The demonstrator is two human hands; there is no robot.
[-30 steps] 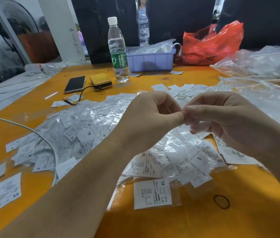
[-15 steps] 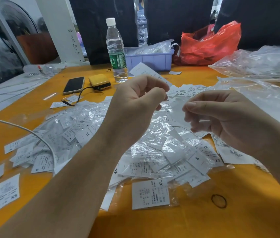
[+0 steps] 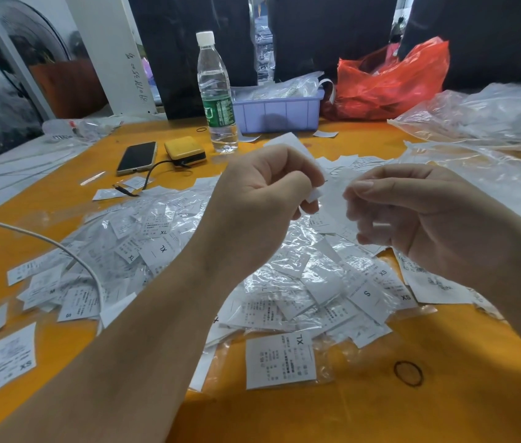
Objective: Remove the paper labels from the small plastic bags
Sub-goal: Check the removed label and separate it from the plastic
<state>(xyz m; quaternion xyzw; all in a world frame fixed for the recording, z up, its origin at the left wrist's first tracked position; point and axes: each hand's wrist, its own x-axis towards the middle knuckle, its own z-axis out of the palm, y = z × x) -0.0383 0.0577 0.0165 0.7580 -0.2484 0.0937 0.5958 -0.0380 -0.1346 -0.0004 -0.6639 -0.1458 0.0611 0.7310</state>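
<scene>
Above a heap of bagged labels [image 3: 284, 282] on an orange table [image 3: 380, 410], the left hand [image 3: 262, 199] pinches a paper label [image 3: 288, 142]; the right hand [image 3: 412, 212] pinches its emptied clear bag [image 3: 337, 190]. Extraction looks finished; next, drop each aside separately.

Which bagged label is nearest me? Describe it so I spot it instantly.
Start at the pile of bagged labels on the orange table. At its near edge lies the bagged label, flat and apart, left of a black rubber band. Its "XL" reads upside down.
</scene>
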